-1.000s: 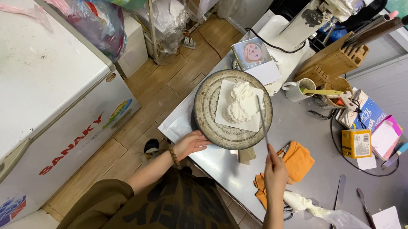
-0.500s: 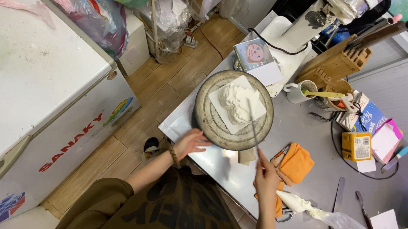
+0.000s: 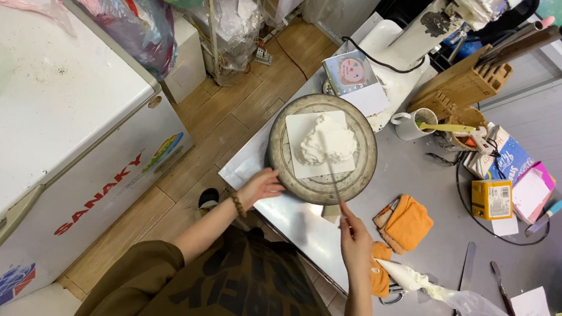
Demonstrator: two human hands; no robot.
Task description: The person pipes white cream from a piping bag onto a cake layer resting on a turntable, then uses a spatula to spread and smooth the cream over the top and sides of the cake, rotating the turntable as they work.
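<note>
Right hand (image 3: 355, 238): fingers pinched shut on the handle of a thin spatula (image 3: 330, 167), blade reaching onto the white cream mound (image 3: 325, 141); left hand (image 3: 261, 185): fingers loosely curled, tips touching the edge of the round turntable (image 3: 362, 171); mound sits on 1 white square board centred there; orange cloth (image 3: 406, 223) and piping bag (image 3: 425, 286) lie nearby on the steel counter (image 3: 430, 180).

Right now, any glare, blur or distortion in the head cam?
Head view: wide-angle bending, the freezer edge and counter lines bow; glare patch on the steel counter below the turntable; violet tint bottom right; the white cream mound is near blown out, little surface detail; both hands, left and right, are sharp, no motion blur.
</note>
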